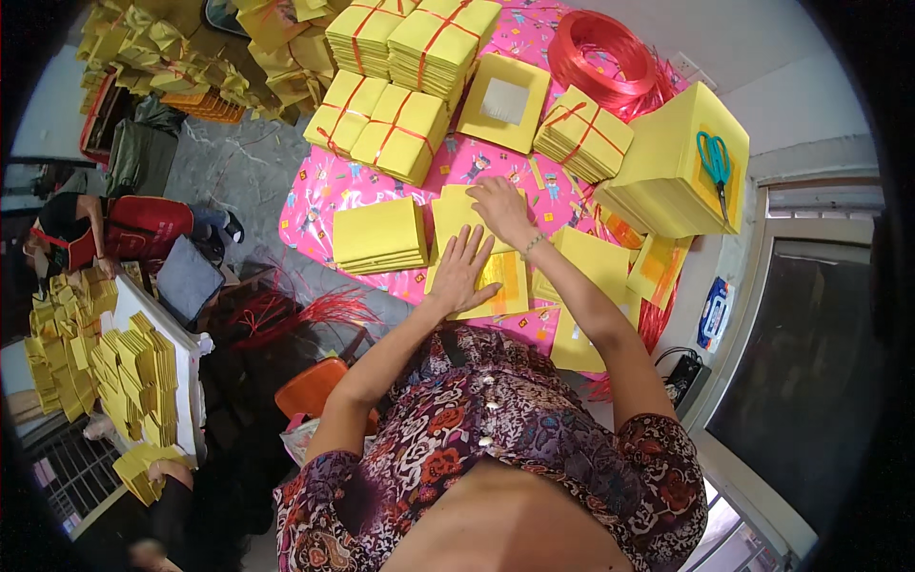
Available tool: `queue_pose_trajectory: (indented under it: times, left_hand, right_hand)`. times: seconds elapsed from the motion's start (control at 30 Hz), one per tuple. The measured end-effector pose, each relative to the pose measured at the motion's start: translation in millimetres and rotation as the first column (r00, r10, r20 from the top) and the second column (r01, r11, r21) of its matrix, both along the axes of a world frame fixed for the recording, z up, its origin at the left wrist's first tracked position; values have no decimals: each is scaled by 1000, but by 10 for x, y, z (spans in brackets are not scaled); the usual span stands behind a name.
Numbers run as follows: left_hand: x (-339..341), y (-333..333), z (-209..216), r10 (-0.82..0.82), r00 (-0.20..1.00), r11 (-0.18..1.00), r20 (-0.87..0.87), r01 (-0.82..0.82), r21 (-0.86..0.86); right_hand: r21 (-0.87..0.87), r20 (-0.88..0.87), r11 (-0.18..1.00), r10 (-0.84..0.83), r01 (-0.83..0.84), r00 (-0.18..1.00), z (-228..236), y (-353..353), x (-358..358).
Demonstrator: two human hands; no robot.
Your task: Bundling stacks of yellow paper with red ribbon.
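Observation:
My left hand (461, 275) lies open, its fingers spread flat on a yellow paper piece with a shiny gold patch (505, 288). Farther out, my right hand (502, 212), a bracelet at its wrist, rests open with fingers apart on the edge of the yellow paper (453, 208) above it. Its fingers look slightly bent. Just left of my hands sits a short, unbound stack of yellow paper pieces (378, 235). Loose yellow sheets (593, 269) lie beneath and beside my right forearm.
Red-tied yellow bundles (396, 124) stand at the back of the pink-covered table (310, 205). A red twine coil (596, 57) lies beyond. To the right, a tall yellow stack (658, 181) holds teal scissors (713, 167). Other people work at a white table (191, 381) on the left.

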State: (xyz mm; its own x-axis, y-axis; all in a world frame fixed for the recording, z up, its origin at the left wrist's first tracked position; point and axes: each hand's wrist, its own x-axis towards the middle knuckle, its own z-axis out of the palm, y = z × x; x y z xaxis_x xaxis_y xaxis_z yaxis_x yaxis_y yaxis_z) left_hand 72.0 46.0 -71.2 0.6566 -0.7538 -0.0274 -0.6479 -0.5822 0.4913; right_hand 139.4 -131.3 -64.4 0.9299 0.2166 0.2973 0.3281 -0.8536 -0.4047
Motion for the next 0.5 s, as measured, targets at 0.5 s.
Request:
queue_pose_trajectory:
  times: [0.5]
  left_hand:
    - [14, 29, -29, 0, 999, 1000, 41, -1, 21]
  right_hand:
    - [63, -251, 939, -313, 338, 916, -108, 179, -952]
